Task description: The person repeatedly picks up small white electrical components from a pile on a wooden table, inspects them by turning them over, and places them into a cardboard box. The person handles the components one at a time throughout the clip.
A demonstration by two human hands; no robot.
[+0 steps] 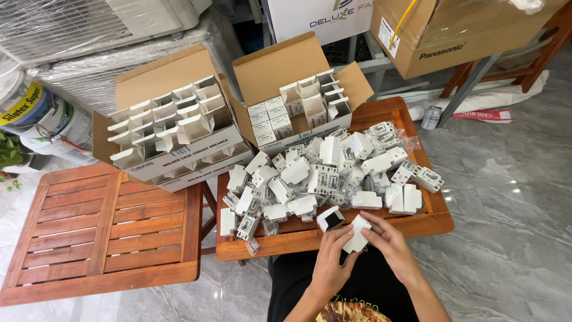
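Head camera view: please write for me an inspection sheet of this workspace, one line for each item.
Surface: slatted wooden table in front of the person; a second wooden table on the left side.
Job's things: small white box held in both hands; another small box, open, beside it; pile of white breakers.
Clutter: two open cartons with small boxes inside; empty plastic bags.
Hands: left hand and right hand both grip the small white box.
Cables: nothing seen.
Surroundings: grey tiled floor, brown carton, wrapped appliance, can.
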